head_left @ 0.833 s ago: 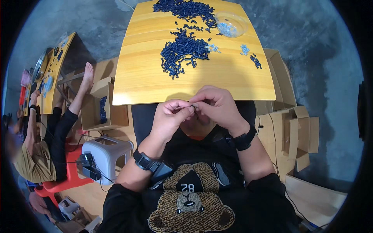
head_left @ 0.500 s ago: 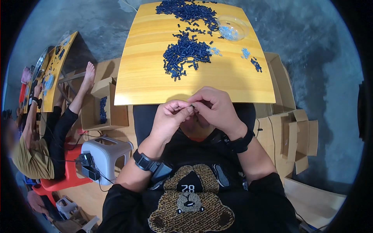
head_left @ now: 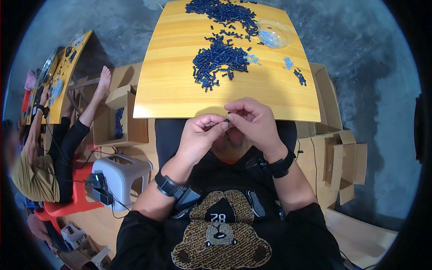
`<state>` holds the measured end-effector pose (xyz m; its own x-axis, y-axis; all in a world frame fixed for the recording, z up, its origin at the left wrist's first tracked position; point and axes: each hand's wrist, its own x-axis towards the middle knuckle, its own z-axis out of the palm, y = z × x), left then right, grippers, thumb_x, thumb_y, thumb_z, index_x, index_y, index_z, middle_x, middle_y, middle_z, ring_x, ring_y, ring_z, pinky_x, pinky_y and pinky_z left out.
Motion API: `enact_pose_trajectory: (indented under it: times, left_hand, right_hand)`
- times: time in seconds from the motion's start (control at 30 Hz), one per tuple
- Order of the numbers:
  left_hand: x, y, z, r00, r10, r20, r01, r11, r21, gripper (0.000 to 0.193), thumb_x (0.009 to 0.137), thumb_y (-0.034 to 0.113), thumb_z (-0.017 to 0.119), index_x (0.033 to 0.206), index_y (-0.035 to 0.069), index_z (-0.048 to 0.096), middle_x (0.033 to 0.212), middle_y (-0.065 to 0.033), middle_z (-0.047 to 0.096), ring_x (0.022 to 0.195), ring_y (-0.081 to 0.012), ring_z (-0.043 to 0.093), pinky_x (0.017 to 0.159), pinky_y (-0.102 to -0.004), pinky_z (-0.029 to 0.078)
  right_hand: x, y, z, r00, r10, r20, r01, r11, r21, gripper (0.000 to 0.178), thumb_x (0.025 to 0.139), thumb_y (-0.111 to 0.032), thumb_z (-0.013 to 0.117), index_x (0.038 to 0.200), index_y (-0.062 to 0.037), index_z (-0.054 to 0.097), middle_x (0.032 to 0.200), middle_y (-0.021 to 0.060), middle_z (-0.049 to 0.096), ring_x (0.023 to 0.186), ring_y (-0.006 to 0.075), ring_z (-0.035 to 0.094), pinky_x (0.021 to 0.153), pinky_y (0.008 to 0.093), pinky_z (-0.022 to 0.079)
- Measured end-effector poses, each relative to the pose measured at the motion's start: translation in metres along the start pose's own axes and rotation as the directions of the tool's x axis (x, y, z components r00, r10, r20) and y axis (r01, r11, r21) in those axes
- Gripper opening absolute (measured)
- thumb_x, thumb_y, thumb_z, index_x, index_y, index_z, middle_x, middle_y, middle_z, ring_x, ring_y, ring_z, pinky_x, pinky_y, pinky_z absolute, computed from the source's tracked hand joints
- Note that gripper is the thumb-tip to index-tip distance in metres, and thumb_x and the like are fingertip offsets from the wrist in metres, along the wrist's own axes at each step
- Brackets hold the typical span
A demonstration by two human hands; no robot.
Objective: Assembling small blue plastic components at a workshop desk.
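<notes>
Over my lap, just off the near edge of the wooden table (head_left: 180, 96), my two hands meet fingertip to fingertip. My left hand (head_left: 200, 135) is closed in a pinch of thumb and forefinger. My right hand (head_left: 256, 126) pinches too, its forefinger curled above the thumb. Between the fingertips shows a small dark part (head_left: 229, 118), mostly covered, so its shape is hard to make out. On the tabletop a big pile of short black cylindrical pieces (head_left: 218, 60) lies ahead of my hands. A clear round bowl (head_left: 284, 39) with small pale-blue pieces stands at the far right.
Another black heap (head_left: 225, 13) covers the far end. Small groups of pale-blue pieces (head_left: 288, 63) and black pieces (head_left: 300, 77) lie at the right. Cardboard boxes (head_left: 344, 164) flank the table. At left are a grey stool (head_left: 123, 168) and a seated person (head_left: 36, 175) at another table.
My hands have shifted slightly to the right, still together. My right fingers have changed their pinch, and more of the dark part shows between the fingertips.
</notes>
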<state>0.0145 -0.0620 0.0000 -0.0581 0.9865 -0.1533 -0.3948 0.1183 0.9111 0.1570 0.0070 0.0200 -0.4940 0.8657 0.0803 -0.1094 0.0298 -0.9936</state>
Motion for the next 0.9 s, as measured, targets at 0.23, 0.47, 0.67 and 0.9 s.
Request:
enact_pose_trajectory:
  times: [0.23, 0.47, 0.67, 0.9]
  left_hand:
    - [0.003, -0.001, 0.000, 1.000, 0.023, -0.010, -0.022, 0.999, 0.032, 0.010, 0.085, 0.004, 0.059, 0.093, -0.001, 0.062, 0.081, -0.0042, 0.064, 0.069, -0.0075, 0.058, 0.062, -0.0200, 0.045]
    - [0.003, 0.001, 0.000, 0.999, 0.027, -0.026, -0.027, 0.999, 0.031, 0.010, 0.085, 0.003, 0.059, 0.093, -0.001, 0.062, 0.081, -0.0050, 0.065, 0.069, -0.0079, 0.058, 0.062, -0.0197, 0.046]
    - [0.000, 0.003, -0.001, 0.998, 0.050, -0.029, -0.049, 0.998, 0.037, 0.009, 0.084, 0.002, 0.058, 0.092, -0.002, 0.063, 0.080, -0.0057, 0.065, 0.068, -0.0086, 0.059, 0.062, -0.0195, 0.046]
    - [-0.001, 0.011, -0.001, 0.998, 0.061, -0.029, -0.060, 0.997, 0.040, 0.009, 0.083, 0.001, 0.059, 0.091, -0.002, 0.063, 0.080, -0.0060, 0.065, 0.071, -0.0091, 0.059, 0.065, -0.0202, 0.047]
  right_hand:
    - [0.001, 0.002, -0.002, 0.998, -0.057, 0.009, 0.058, 0.997, -0.049, 0.009, 0.078, 0.003, 0.061, 0.086, 0.0042, 0.062, 0.085, 0.0061, 0.056, 0.073, 0.0110, 0.058, 0.063, 0.0213, 0.049]
    - [0.001, 0.004, 0.002, 0.982, -0.184, 0.032, 0.186, 0.954, -0.235, 0.007, 0.076, 0.004, 0.061, 0.083, 0.0036, 0.063, 0.083, 0.0068, 0.056, 0.071, 0.0115, 0.057, 0.060, 0.0206, 0.047]
    - [-0.002, 0.005, 0.006, 0.995, -0.100, -0.006, 0.099, 0.990, -0.099, 0.007, 0.077, 0.003, 0.061, 0.084, 0.0041, 0.063, 0.081, 0.0061, 0.056, 0.069, 0.0108, 0.056, 0.058, 0.0202, 0.047]
    - [0.007, 0.003, 0.003, 0.989, -0.114, 0.099, 0.122, 0.989, -0.079, 0.008, 0.079, 0.001, 0.061, 0.086, 0.0040, 0.064, 0.083, 0.0053, 0.056, 0.067, 0.0091, 0.057, 0.056, 0.0191, 0.048]
